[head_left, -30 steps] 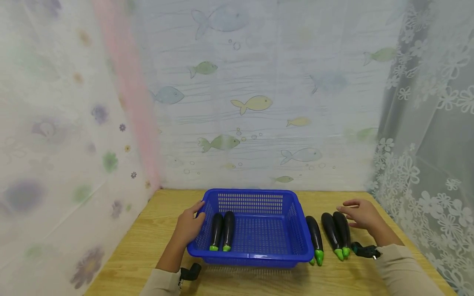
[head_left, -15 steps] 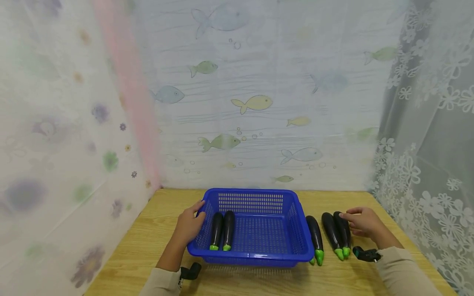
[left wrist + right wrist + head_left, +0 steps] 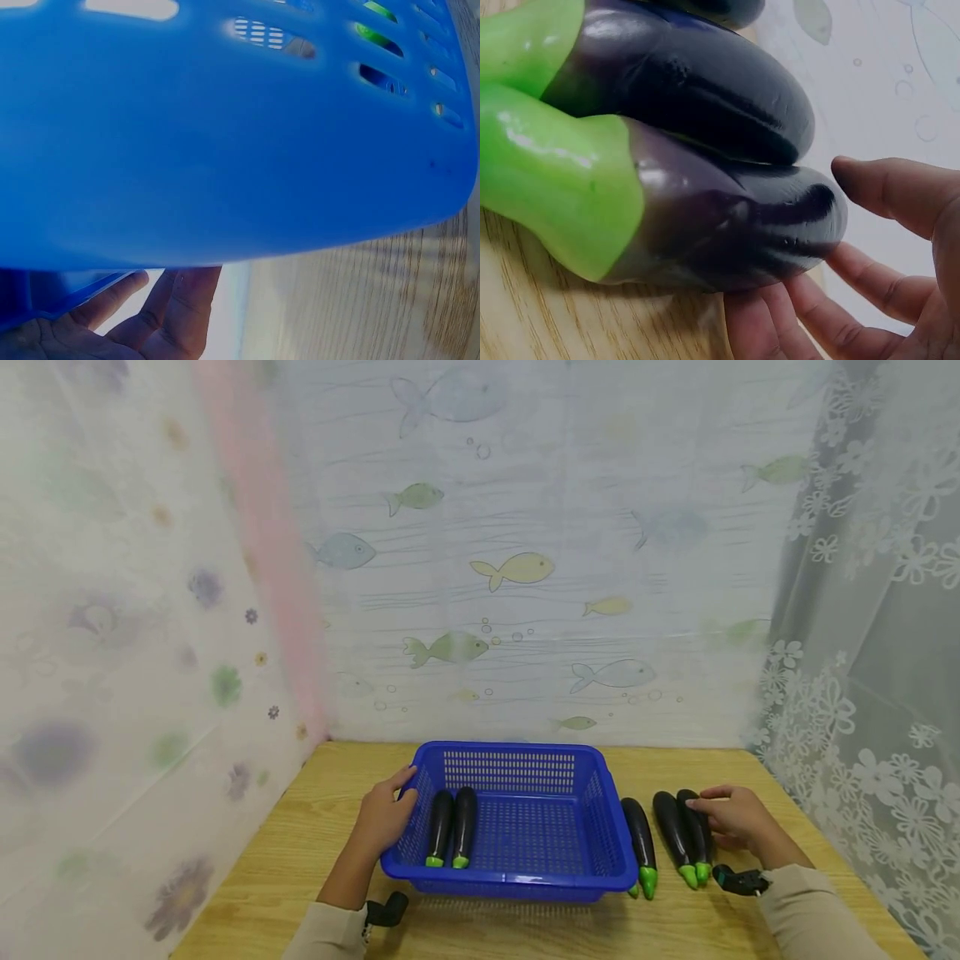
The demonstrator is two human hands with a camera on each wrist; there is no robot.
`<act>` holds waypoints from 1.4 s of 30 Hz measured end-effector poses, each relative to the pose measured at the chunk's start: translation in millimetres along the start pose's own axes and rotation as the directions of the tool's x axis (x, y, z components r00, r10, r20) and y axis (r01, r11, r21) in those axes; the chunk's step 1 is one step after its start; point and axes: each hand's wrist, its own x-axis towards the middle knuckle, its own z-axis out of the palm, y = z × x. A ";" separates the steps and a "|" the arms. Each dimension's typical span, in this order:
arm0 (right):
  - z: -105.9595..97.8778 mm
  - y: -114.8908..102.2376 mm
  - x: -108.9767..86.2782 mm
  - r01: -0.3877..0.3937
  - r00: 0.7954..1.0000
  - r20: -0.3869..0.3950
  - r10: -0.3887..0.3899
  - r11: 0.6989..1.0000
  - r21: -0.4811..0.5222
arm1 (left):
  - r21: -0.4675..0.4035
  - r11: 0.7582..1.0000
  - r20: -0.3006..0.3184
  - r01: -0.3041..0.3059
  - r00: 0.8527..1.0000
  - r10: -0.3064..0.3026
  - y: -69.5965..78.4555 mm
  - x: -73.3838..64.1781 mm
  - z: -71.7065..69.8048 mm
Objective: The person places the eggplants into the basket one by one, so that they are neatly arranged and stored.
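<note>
A blue plastic basket (image 3: 517, 878) stands on the table, holding two dark eggplants with green stem ends, an outer eggplant (image 3: 440, 822) and an inner eggplant (image 3: 465, 822). My left hand (image 3: 386, 817) grips the basket's left rim; its fingers (image 3: 184, 315) show below the blue wall in the left wrist view. On the right, my right hand (image 3: 738, 817) is at the rounded end of the rightmost eggplant (image 3: 727, 217). Its fingers touch the side while the thumb (image 3: 892, 191) hovers by the tip, slightly apart. Another eggplant (image 3: 697, 75) lies alongside.
Close to the basket's right wall lies a further eggplant (image 3: 639, 839), with a green tip (image 3: 633, 891) of another partly hidden beside it. The wooden table (image 3: 262, 868) meets a fish-patterned sheet (image 3: 525, 610) behind, and curtains hang on both sides.
My right hand has moved down to the rightmost eggplant, its fingers coming along the side and the thumb near the end. The left hand and basket have stayed put.
</note>
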 end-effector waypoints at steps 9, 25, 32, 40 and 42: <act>1.0 -0.6 -0.3 -0.003 1.000 -0.006 0.003 1.000 -0.014 | 0.005 1.000 -0.003 -0.013 1.000 0.013 -1.7 0.9 0.5; -6.3 -10.9 -9.1 0.009 1.000 0.004 -0.009 1.000 -0.018 | 0.000 1.000 -0.003 -0.023 1.000 0.023 -1.5 0.6 1.0; -8.9 -18.4 -14.0 0.040 0.999 0.005 -0.040 0.999 -0.006 | -0.007 1.000 0.002 -0.024 1.000 0.024 -1.2 0.8 1.3; -8.3 -28.3 -14.3 0.060 0.998 -0.007 -0.060 0.998 0.007 | 0.000 1.000 0.010 -0.017 1.000 0.017 -0.9 0.3 0.1; -8.0 -31.3 -14.5 0.067 0.998 -0.007 -0.066 0.998 0.011 | -0.002 1.000 0.009 -0.017 1.000 0.017 -0.4 0.5 0.1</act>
